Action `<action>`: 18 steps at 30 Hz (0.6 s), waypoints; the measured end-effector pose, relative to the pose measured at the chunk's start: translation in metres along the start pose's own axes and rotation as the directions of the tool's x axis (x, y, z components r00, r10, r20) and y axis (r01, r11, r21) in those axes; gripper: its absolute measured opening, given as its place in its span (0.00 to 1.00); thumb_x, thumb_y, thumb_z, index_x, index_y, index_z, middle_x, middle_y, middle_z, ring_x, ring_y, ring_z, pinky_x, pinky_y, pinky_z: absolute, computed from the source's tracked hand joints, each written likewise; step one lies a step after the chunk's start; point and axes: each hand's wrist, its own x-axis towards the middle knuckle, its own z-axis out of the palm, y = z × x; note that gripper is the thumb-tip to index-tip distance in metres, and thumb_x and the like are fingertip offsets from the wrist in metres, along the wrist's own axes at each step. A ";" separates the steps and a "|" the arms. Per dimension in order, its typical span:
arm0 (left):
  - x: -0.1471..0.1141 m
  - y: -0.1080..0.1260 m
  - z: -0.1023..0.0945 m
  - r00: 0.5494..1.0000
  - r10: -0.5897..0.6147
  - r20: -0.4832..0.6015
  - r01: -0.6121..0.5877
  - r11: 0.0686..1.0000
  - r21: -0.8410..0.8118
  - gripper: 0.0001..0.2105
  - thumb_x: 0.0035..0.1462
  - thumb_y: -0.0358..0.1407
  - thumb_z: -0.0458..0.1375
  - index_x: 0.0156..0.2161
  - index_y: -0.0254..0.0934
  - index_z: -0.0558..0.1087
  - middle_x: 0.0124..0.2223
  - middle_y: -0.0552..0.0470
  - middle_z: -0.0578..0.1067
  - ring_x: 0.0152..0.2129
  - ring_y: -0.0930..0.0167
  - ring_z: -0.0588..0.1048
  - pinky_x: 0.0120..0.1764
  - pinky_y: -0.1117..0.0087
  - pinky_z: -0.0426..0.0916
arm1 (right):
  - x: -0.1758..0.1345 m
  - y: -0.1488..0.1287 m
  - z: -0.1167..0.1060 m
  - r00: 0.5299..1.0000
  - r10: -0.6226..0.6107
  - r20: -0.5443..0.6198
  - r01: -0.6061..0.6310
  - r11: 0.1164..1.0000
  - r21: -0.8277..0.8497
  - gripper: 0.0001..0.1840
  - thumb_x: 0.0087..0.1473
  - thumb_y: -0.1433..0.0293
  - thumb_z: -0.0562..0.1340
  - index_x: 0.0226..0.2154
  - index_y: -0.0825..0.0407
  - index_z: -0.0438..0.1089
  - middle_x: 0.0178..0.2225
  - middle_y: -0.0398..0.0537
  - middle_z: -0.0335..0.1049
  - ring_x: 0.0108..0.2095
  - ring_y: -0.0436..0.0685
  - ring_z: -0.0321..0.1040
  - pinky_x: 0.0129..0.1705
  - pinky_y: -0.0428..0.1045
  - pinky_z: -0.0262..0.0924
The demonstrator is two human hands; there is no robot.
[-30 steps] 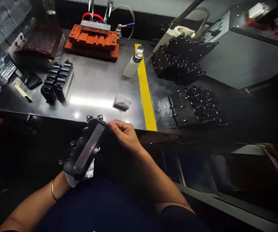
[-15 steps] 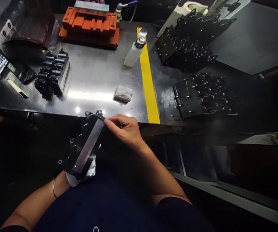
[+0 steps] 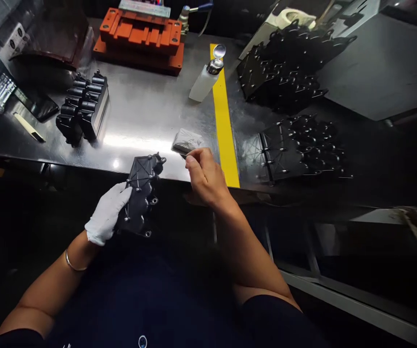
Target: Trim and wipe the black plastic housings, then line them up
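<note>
My left hand point(image 3: 110, 212), in a white glove, grips a black moulded plastic housing point(image 3: 141, 193) by its left edge. The housing hangs before the bench's front edge, with its ribbed face and several ring-shaped screw lugs showing. My bare right hand point(image 3: 207, 176) is closed in a pinch over that edge, apart from the housing. A small dark tip shows at its fingertips, too little to name. Just beyond those fingers lies a folded white cloth pad point(image 3: 188, 139) on the metal bench.
Two black housings point(image 3: 83, 107) stand at the left, near a cream-handled tool point(image 3: 29, 127). An orange fixture point(image 3: 139, 38) sits at the back. A white pump bottle point(image 3: 203, 83) stands beside yellow tape point(image 3: 223, 121). More black housings point(image 3: 284, 67) are stacked at the right.
The housing has been turned so its ribbed face shows instead of the flat strip. My right hand has left it and moved right, toward the cloth pad.
</note>
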 end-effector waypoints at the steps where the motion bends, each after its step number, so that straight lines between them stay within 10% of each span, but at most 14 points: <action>1: 0.002 0.003 0.004 0.999 0.019 -0.025 -0.017 0.995 0.103 0.19 0.53 0.44 0.61 0.47 0.36 0.72 0.30 0.54 0.76 0.23 0.74 0.73 0.25 0.74 0.68 | 0.003 0.002 0.002 0.998 -0.050 0.048 0.052 0.998 -0.034 0.14 0.61 0.59 0.52 0.33 0.50 0.66 0.27 0.44 0.68 0.28 0.54 0.64 0.30 0.49 0.54; 6: 0.006 -0.008 0.014 0.982 0.163 -0.092 -0.118 0.921 0.372 0.23 0.55 0.45 0.58 0.53 0.36 0.68 0.28 0.54 0.76 0.23 0.72 0.73 0.28 0.72 0.68 | 0.006 0.003 0.019 0.959 -0.258 0.118 0.277 0.939 -0.203 0.13 0.62 0.64 0.53 0.31 0.50 0.70 0.30 0.47 0.70 0.31 0.54 0.66 0.30 0.48 0.52; 18: 0.006 -0.007 0.014 0.983 0.173 -0.065 -0.133 0.905 0.404 0.23 0.56 0.45 0.57 0.55 0.37 0.68 0.26 0.55 0.75 0.22 0.73 0.72 0.27 0.73 0.67 | 0.008 0.011 0.031 0.918 -0.397 -0.009 0.370 0.862 -0.346 0.17 0.61 0.63 0.56 0.24 0.51 0.69 0.23 0.46 0.70 0.26 0.52 0.64 0.29 0.48 0.51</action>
